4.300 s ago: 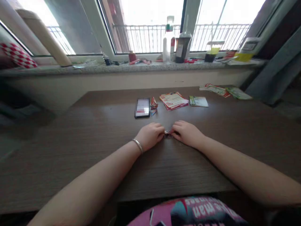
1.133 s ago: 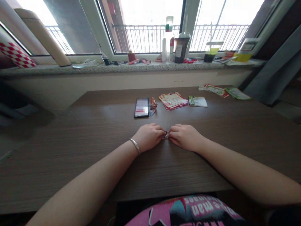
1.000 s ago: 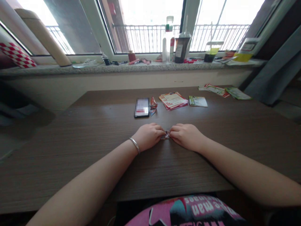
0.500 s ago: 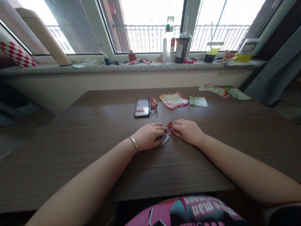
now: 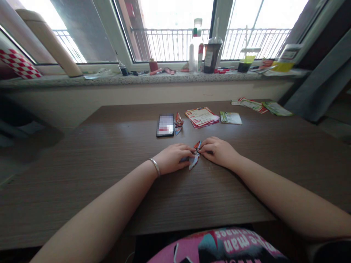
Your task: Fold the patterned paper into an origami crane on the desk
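Note:
A folded piece of printed paper (image 5: 194,162), orange-red at its far end and pale bluish-white at the near end, lies on the wooden table between my hands. My left hand (image 5: 175,157), with a silver bangle at the wrist, grips it from the left, fingers pressed on its middle. From the other side my right hand (image 5: 218,150) pinches its middle between thumb and fingertips. Beyond them rests a similar folded paper piece (image 5: 178,123), touching or close beside a phone (image 5: 165,125) whose screen is pixelated.
Behind my hands lie a stack of printed sheets (image 5: 202,117) and a smaller card stack (image 5: 231,118). More leaflets (image 5: 253,105) are at the back right. Bottles, a lidded dark cup (image 5: 211,56) and small items line the stone windowsill (image 5: 104,81).
My right hand's knuckles have risen slightly, and its fingers have shifted a little on the paper. My left hand's fingers have moved slightly too. The other things stay put.

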Available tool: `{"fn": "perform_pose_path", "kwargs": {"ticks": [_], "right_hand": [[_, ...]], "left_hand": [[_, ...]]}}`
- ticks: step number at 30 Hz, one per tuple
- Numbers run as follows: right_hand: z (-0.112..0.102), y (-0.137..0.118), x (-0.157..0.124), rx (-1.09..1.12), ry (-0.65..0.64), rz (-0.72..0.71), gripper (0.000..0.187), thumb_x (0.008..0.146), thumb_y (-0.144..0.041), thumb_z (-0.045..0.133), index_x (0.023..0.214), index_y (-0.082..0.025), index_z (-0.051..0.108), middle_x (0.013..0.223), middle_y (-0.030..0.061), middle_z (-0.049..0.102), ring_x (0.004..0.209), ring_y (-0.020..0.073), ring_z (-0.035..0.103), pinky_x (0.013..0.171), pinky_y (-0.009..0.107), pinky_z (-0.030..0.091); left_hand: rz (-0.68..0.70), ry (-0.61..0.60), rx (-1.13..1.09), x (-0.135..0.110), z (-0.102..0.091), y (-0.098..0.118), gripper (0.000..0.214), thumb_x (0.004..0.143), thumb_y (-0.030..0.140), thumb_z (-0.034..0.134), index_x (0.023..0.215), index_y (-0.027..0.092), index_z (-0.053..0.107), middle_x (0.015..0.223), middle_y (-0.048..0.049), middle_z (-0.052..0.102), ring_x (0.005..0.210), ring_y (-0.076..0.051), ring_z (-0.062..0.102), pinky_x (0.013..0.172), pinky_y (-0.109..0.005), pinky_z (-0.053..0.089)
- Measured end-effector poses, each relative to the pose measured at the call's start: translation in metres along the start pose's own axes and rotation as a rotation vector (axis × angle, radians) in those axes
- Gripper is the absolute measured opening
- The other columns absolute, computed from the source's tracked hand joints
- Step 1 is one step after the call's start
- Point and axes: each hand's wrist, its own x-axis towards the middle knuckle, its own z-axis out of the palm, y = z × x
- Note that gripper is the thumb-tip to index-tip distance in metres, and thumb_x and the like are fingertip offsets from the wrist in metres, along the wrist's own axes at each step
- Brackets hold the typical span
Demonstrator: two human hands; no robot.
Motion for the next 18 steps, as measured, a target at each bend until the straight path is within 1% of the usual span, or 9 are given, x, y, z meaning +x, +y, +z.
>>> {"fn": "perform_pose_path", "kwargs": {"ticks": [5, 9, 14, 18], "right_hand": [[0.0021, 0.0025, 0.0005, 0.069, -0.009, -0.017, 0.017, 0.085, -0.025, 0.055, 0.091, -0.024, 0.070, 0.101, 0.0032, 0.068, 0.095, 0.0179, 0.058, 0.086, 0.034, 0.044], [0.0020, 0.0018, 0.0021, 0.084, 0.004, -0.044, 0.016, 0.084, -0.024, 0.055, 0.091, -0.023, 0.070, 0.107, 0.0036, 0.067, 0.101, 0.0191, 0.058, 0.089, 0.036, 0.044], [0.0019, 0.0020, 0.0041, 0.122, 0.019, -0.075, 0.016, 0.084, -0.023, 0.055, 0.092, -0.022, 0.069, 0.111, 0.0042, 0.067, 0.104, 0.0186, 0.059, 0.092, 0.036, 0.044], [0.0021, 0.0049, 0.0044, 0.139, 0.015, -0.078, 0.017, 0.085, -0.025, 0.054, 0.092, -0.022, 0.069, 0.111, 0.0040, 0.067, 0.104, 0.0183, 0.059, 0.095, 0.036, 0.044]], "left_hand": [[0.011, 0.009, -0.036, -0.0013, -0.0004, 0.0003, 0.033, 0.079, 0.032, 0.062, 0.111, 0.024, 0.062, 0.120, -0.0064, 0.058, 0.111, -0.021, 0.052, 0.098, -0.037, 0.040], [-0.004, 0.047, -0.031, -0.0005, 0.0018, 0.0031, 0.024, 0.083, 0.030, 0.057, 0.105, 0.023, 0.065, 0.115, -0.0070, 0.059, 0.108, -0.020, 0.053, 0.096, -0.036, 0.042], [-0.002, 0.080, 0.014, 0.0006, 0.0056, 0.0025, 0.024, 0.084, 0.027, 0.056, 0.106, 0.024, 0.064, 0.131, -0.0075, 0.051, 0.121, -0.021, 0.046, 0.103, -0.040, 0.037], [0.003, 0.051, 0.022, 0.0008, 0.0045, 0.0013, 0.025, 0.085, 0.026, 0.054, 0.109, 0.024, 0.063, 0.132, -0.0061, 0.052, 0.123, -0.019, 0.046, 0.107, -0.039, 0.033]]}}
